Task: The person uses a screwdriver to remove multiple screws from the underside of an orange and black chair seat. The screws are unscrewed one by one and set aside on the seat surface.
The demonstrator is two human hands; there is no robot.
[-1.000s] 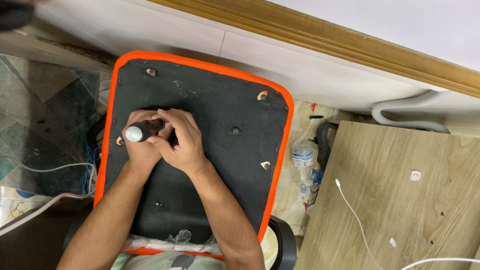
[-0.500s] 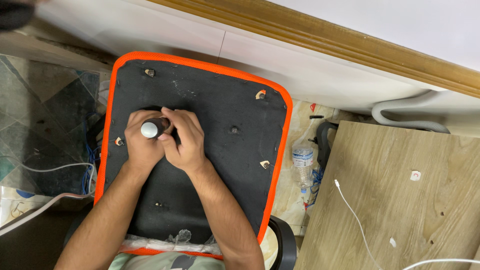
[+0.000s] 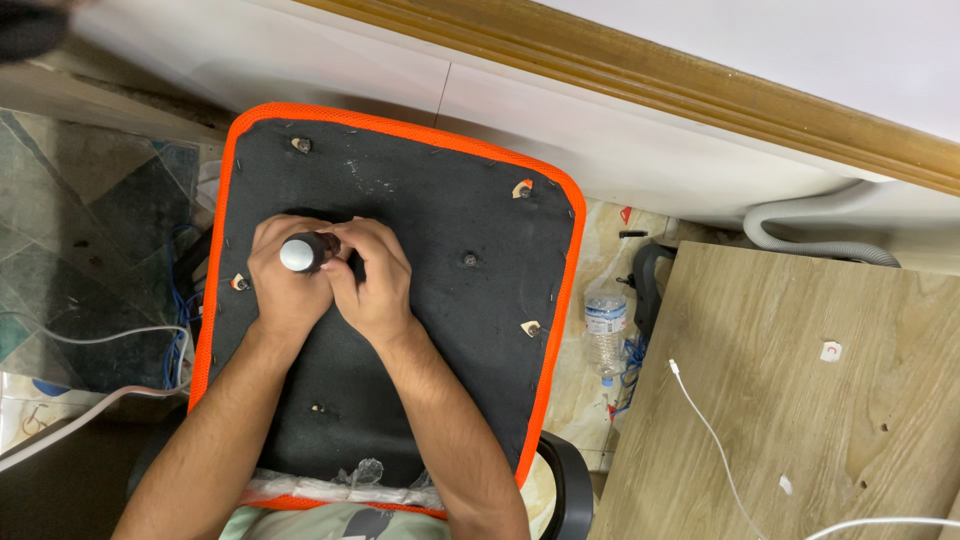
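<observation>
While the upturned chair seat, black underneath with an orange rim, was propped toward the wall, its screw points were left exposed for work. To its right a wooden table was seen carrying a white cable, with a plastic bottle on the floor between. The left hand was closed around a screwdriver held upright on the seat, while the right hand was wrapped against its handle, seemingly to steady it.

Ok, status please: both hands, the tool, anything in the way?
Left hand and right hand both grip the screwdriver. Tool upright on the chair seat underside. Nothing blocking; bottle off to the side.
</observation>
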